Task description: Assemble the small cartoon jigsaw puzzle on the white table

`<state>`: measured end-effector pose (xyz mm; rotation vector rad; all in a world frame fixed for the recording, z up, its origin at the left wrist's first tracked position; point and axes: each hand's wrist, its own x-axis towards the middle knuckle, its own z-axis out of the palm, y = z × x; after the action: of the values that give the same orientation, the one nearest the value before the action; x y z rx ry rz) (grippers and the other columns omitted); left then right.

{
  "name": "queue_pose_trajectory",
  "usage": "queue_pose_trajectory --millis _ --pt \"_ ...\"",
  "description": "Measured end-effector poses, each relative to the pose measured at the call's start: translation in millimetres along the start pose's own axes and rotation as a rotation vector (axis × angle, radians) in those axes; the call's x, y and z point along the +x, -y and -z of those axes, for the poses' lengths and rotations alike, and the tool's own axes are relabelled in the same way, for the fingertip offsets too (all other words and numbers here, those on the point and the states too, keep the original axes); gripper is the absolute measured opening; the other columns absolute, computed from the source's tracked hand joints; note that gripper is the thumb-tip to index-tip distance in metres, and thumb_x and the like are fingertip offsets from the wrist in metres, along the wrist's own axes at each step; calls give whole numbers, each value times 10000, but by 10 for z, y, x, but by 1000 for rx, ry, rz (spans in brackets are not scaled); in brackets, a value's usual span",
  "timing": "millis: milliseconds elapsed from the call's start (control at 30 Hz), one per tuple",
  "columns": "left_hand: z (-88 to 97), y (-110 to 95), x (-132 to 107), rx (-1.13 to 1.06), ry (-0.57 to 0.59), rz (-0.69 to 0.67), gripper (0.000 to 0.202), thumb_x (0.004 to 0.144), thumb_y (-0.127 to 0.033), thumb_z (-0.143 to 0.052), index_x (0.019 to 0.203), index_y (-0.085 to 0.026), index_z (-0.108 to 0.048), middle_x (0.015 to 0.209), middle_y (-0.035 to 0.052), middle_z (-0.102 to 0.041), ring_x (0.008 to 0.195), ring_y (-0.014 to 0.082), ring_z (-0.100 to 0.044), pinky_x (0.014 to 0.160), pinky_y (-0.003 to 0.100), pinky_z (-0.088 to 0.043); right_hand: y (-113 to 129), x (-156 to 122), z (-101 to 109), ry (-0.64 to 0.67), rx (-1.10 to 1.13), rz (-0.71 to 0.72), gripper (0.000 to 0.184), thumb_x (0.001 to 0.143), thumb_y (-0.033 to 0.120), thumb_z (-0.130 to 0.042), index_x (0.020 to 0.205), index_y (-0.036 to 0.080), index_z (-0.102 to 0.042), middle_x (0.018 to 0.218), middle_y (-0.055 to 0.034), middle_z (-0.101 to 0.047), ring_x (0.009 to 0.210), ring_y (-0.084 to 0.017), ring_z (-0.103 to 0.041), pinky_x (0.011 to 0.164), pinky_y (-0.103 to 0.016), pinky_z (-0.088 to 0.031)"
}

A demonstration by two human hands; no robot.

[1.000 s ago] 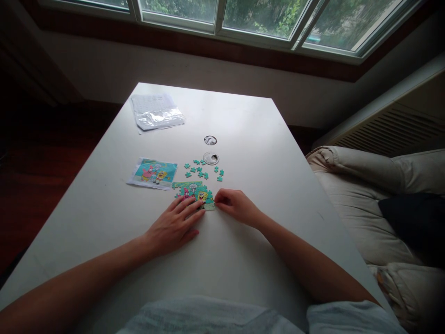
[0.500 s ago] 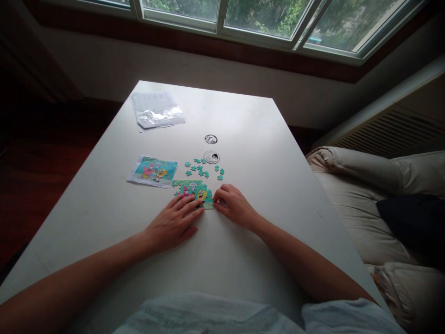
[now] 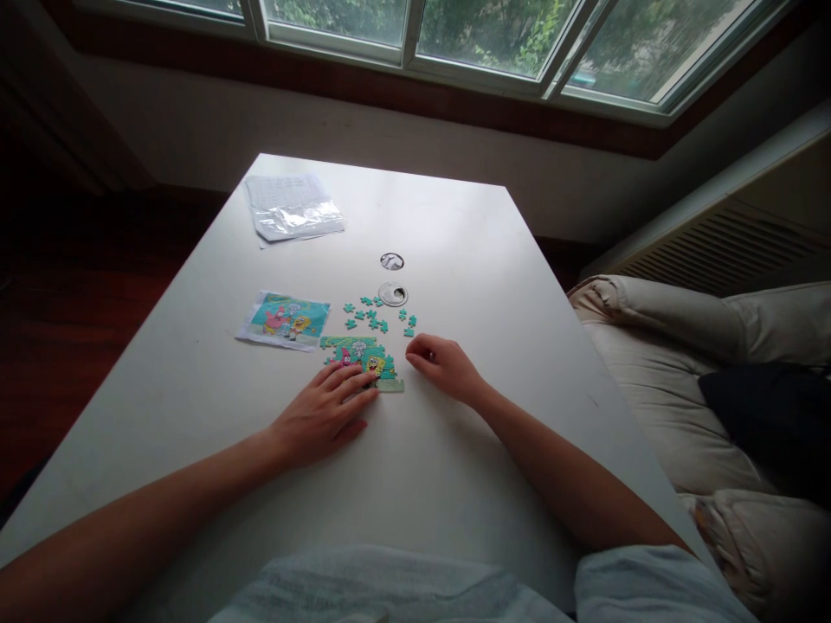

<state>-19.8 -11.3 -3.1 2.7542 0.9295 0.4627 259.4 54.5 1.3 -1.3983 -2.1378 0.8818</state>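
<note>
A partly joined jigsaw puzzle (image 3: 363, 349) with cartoon figures lies flat on the white table. My left hand (image 3: 328, 407) rests on its lower left part, fingers stretched out and covering some of the picture. Just right of the puzzle, apart from its edge, is my right hand (image 3: 441, 363). Its fingers are curled in with the tips together, and no piece shows in them. Several loose teal puzzle pieces (image 3: 372, 315) are scattered beyond the puzzle. Left of them lies a picture sheet (image 3: 289, 320) showing the same kind of cartoon figures.
Two round inserts sit in the tabletop, a nearer grey one (image 3: 393, 295) and a farther one (image 3: 392, 260). A clear plastic sleeve with paper (image 3: 295, 208) lies at the far left of the table (image 3: 454, 234). Beside the table, on the right, stands a pale sofa (image 3: 636, 381).
My right hand has drawn back from the puzzle's right edge, moving slightly right and away, so the lower right corner now shows. My left hand stays on the puzzle.
</note>
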Motion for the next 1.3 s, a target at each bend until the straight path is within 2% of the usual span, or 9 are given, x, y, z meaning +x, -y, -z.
queue_pose_trajectory --millis 133,300,433,600,800,967,1067,1200,1300 --pt "15 -12 25 -8 -24 -7 364 957 -245 -539 1315 -208 -595 1389 115 -595 1314 271 -513 1181 502 -367 -226 207 63 -209 -116 3 122 911 271 -567 945 220 -672 813 -21 -628 774 -186 -553 747 -313 -430" --pt "-35 -49 19 -16 -3 -109 392 970 -292 -545 1350 -202 -567 1468 114 -541 1390 291 -450 1198 524 -342 -359 394 -3 -311 -271 30 225 905 297 -621 1105 220 -690 923 -71 -609 919 -241 -545 863 -366 -441" --pt "-69 -98 13 -35 75 -217 456 992 -361 -526 1418 -198 -515 1540 92 -476 1449 302 -380 1231 542 -271 -353 417 -30 -306 -307 34 198 929 294 -602 1084 229 -707 921 -75 -581 932 -250 -532 882 -374 -441" --pt "-60 -127 29 -57 121 -183 512 1001 -440 -508 1455 -205 -486 1566 84 -442 1471 309 -347 1249 532 -220 -358 426 7 -277 -304 30 229 939 292 -599 1135 250 -710 903 -64 -574 912 -240 -531 883 -365 -434" --pt "-51 -134 42 -71 125 -147 500 997 -424 -520 1444 -203 -496 1560 103 -445 1461 310 -358 1246 545 -215 -331 481 38 -187 -316 -1 200 910 258 -623 1084 267 -722 892 -53 -594 901 -233 -537 847 -347 -427" --pt "-66 -119 47 -78 104 -150 499 986 -410 -537 1433 -191 -503 1557 131 -440 1462 308 -356 1242 541 -228 -310 445 21 -255 -333 -21 183 915 290 -626 1079 249 -694 935 -61 -599 936 -240 -539 881 -361 -428" --pt "-76 -109 48 -80 97 -148 496 981 -396 -544 1432 -194 -502 1555 135 -440 1461 305 -357 1239 541 -237 -316 446 23 -238 -313 -32 159 900 281 -636 1045 243 -688 929 -61 -606 926 -240 -541 879 -366 -425" --pt "-82 -97 43 -73 95 -147 472 987 -376 -536 1421 -192 -513 1553 132 -443 1458 306 -361 1234 544 -251 -321 464 16 -245 -236 -42 151 847 248 -665 998 235 -665 922 -44 -630 900 -225 -550 873 -365 -418" --pt "-85 -90 36 -57 102 -144 463 990 -369 -527 1417 -191 -518 1551 130 -446 1459 315 -356 1231 559 -248 -334 461 -14 -275 -153 -20 80 825 235 -659 903 225 -649 876 -25 -637 868 -206 -557 852 -350 -422"
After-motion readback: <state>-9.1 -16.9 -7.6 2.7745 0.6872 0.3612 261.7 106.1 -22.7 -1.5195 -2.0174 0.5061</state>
